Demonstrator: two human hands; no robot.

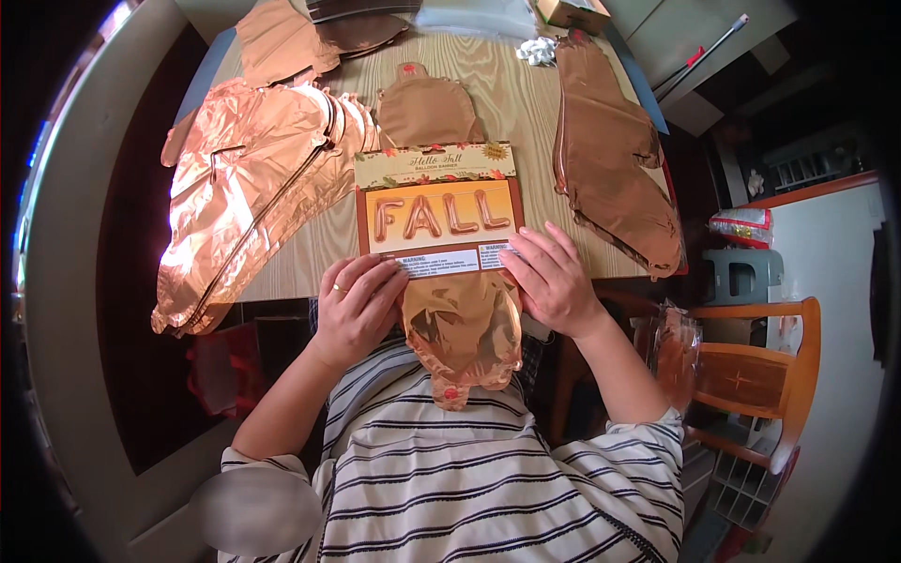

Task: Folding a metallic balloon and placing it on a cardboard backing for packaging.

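A printed packaging card (436, 202) with a picture of balloon letters lies across the middle of a flat copper foil balloon. My left hand (359, 305), with a ring on one finger, is closed on the card's lower left corner. At the lower right corner my right hand (558, 281) grips it too, fingers on top. Both thumbs are hidden beneath. Shiny copper foil (462, 324) hangs below the card over the table's near edge, ending in a tab with a red mark. More brown foil (427, 108) with a similar tab shows beyond the card's top edge.
Stacked flat copper foil balloons (253, 188) cover the wooden table's (521, 103) left side; another pile (610, 150) lies right. Small white pieces (537, 51), a cardboard box (572, 13) and clear plastic (474, 17) are at the back. A wooden chair (751, 375) stands right.
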